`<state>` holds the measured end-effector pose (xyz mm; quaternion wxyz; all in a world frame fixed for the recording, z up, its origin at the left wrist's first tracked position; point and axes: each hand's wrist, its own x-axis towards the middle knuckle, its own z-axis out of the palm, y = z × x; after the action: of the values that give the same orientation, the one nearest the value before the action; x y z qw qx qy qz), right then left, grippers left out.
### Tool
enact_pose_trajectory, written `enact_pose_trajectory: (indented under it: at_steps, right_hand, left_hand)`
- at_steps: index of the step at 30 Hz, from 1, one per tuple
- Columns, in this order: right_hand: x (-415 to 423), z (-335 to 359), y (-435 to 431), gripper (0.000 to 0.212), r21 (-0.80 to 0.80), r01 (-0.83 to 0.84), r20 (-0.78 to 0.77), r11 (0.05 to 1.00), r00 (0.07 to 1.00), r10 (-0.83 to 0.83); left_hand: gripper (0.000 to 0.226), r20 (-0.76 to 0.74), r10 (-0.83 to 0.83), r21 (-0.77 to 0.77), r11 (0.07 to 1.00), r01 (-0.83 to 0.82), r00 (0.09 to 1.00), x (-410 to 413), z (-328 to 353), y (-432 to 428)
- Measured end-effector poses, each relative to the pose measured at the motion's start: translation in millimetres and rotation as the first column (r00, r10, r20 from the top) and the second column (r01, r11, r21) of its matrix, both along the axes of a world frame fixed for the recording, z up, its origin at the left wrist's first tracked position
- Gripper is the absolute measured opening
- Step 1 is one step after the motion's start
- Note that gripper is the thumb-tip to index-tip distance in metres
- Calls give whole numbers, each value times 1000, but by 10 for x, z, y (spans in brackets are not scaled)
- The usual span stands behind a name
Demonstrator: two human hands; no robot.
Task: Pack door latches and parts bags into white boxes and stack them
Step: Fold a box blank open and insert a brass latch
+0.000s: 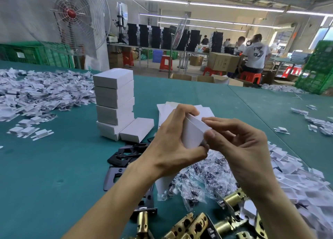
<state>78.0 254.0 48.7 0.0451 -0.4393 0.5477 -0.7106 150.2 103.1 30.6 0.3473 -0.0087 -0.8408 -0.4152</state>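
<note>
The green counter (63, 166) bears a stack of white boxes (114, 101). Above the parts bags (203, 177) and brass door latches (230, 199), the left grip (173, 141) curls round a raised white box (193, 132), and the right grip (239, 145) pinches its near edge. The thin card is likely light and crushable, so hold it by the creases.

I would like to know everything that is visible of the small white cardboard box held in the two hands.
The small white cardboard box is plain and unprinted, with one crease across its near face. It is held tilted above the teal table. The left hand grips it, fingers over the top end, thumb at the bottom. The right hand pinches its right edge. Whether it is closed I cannot tell.
</note>
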Motion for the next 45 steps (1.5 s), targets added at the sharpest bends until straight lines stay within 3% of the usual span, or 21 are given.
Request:
enact_pose_trajectory:
  at_steps: [9,11,15,18,20,23,27,30,36,45]
  right_hand:
    - [151,-52,-108,19,39,340,-284,940,905,-315]
    - [156,-25,-92,14,60,294,-245,954,931,-271]
    - [90,38,-22,15,69,87,27,994,996,-89]
    - [0,34,21,9,65,91,120,994,988,-98]
    - [-47,-30,11,5,82,122,147,989,980,-133]
    - [-70,-140,-51,12,134,208,97,969,970,-222]
    - [-65,-214,-96,13,190,232,21,954,971,-240]
    - [-47,-197,-103,8,154,241,-20,958,970,-241]
    - [-27,-16,-8,12,84,92,6,992,996,-92]
    - [56,-64,-66,10,16,369,-153,929,919,-362]
  left_hand:
    - [49,-12,68,50,996,-67,998,-29,-27,-14]
    - [50,-2,72,49,996,-72,997,-35,-18,2]
    - [66,17,36,8,999,-37,999,-18,-15,-1]
    - [89,55,43,-53,998,-41,998,-19,-73,15]
    - [91,67,117,-52,992,-114,991,-55,-120,20]
    - [81,117,207,16,977,-211,971,-104,-195,-26]
    - [72,205,193,32,979,-203,960,-109,-262,-92]
    - [71,177,148,37,987,-157,973,-107,-245,-109]
    - [87,89,72,-12,997,-72,993,-52,-151,-93]
    - [69,33,133,-121,984,-128,991,-28,-72,-44]
